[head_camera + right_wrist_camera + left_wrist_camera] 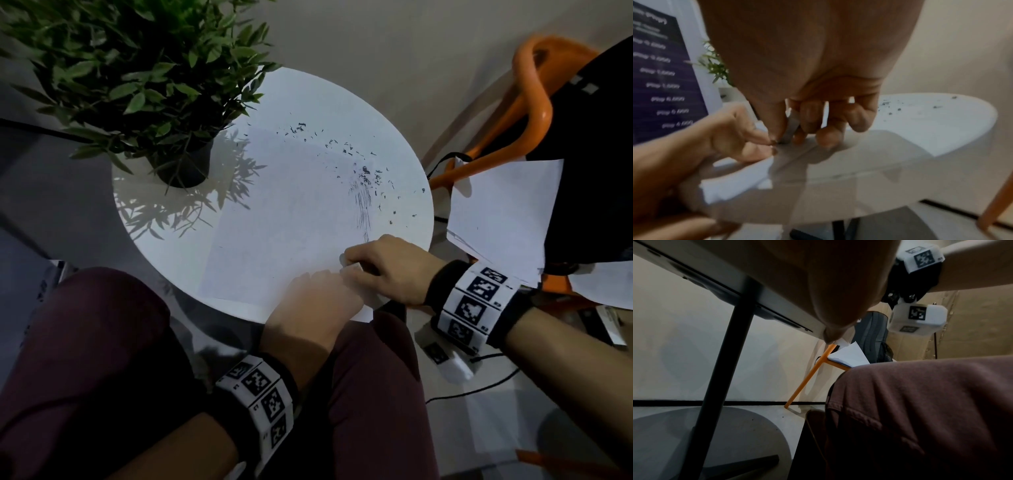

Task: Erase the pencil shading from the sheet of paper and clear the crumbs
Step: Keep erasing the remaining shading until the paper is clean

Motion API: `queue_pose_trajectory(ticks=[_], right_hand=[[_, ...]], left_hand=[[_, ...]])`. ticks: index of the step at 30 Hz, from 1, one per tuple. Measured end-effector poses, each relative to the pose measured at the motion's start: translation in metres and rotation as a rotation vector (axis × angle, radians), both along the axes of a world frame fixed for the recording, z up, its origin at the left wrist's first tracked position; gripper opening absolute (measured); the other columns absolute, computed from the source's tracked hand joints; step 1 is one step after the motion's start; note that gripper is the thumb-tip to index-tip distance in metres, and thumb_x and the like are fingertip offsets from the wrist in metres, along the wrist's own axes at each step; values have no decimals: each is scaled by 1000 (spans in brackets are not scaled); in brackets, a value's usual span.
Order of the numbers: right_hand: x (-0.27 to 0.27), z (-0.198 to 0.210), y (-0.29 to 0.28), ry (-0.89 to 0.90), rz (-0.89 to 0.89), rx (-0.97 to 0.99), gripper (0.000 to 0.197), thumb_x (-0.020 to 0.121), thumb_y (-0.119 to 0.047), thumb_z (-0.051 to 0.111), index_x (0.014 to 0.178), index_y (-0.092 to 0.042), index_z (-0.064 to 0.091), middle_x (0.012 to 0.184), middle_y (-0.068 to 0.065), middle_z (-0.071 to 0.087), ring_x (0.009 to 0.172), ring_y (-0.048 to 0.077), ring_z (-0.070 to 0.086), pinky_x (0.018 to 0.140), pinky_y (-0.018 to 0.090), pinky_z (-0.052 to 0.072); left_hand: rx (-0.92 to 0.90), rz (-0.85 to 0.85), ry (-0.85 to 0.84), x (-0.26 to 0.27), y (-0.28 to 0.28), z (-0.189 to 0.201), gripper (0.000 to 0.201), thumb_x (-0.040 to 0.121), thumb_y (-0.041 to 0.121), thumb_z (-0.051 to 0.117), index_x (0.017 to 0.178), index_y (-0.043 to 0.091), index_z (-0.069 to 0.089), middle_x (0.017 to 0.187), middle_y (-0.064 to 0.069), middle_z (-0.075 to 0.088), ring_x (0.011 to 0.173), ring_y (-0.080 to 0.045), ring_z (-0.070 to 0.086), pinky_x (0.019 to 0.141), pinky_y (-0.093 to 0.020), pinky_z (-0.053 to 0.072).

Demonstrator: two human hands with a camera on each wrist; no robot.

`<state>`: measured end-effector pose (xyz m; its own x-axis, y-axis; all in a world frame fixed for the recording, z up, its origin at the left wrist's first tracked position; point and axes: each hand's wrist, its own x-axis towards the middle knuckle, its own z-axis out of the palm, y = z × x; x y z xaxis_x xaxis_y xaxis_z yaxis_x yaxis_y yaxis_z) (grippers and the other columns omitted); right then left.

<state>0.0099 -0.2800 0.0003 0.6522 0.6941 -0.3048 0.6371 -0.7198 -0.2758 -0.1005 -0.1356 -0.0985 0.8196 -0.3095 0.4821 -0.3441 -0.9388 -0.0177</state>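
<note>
A white sheet of paper (274, 222) lies on the round white table (164, 236). Thin pencil shading (363, 205) remains near the sheet's right side. Dark eraser crumbs (346, 150) are scattered beyond it and to its right, also over the tabletop (900, 107). My right hand (356, 261) pinches a small pale eraser (790, 128) between thumb and fingers, its end down on the paper's near right part. My left hand (329, 284) lies flat on the sheet beside it, fingertips (764, 139) almost touching the eraser. The left wrist view looks under the table past the palm (838, 288).
A potted plant (185, 161) stands at the table's far left. An orange chair (534, 102) on the right carries loose papers (503, 205) and a black bag (599, 137). My knees sit under the near table edge (239, 310). A dark poster (663, 73) stands to the left.
</note>
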Motion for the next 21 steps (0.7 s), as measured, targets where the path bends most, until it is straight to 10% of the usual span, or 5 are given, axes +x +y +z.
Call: queue_pose_trajectory(ticks=[5, 10, 15, 21], right_hand=[[7, 1, -3, -126, 75, -149, 28, 95, -57, 44, 103, -34, 57, 70, -10, 51, 75, 20, 55, 64, 32, 39], [36, 0, -2, -317, -88, -180, 26, 98, -53, 42, 98, -32, 56, 88, 2, 62, 86, 30, 60, 64, 32, 33], [1, -5, -7, -96, -13, -76, 18, 95, -50, 45, 83, -37, 46, 71, -9, 57, 70, 19, 55, 63, 35, 45], [19, -4, -10, -233, 27, -172, 29, 98, -55, 39, 110, -35, 56, 87, -5, 66, 83, 25, 60, 67, 32, 39]], left_hand=[[-29, -13, -12, -1, 1, 0, 30, 81, 4, 43, 103, 14, 60, 95, -11, 58, 90, -28, 38, 81, -37, 31], [-24, -28, 29, 1, 0, -1, 53, 61, 9, 69, 107, 15, 44, 95, -10, 59, 91, -28, 37, 80, -37, 29], [-30, -26, 43, 2, 0, -2, 66, 55, 16, 82, 109, 17, 44, 101, -10, 49, 93, -28, 37, 82, -37, 29], [-23, -4, 49, 2, -1, -1, 64, 56, 13, 79, 109, 16, 44, 98, -9, 56, 91, -27, 36, 78, -36, 28]])
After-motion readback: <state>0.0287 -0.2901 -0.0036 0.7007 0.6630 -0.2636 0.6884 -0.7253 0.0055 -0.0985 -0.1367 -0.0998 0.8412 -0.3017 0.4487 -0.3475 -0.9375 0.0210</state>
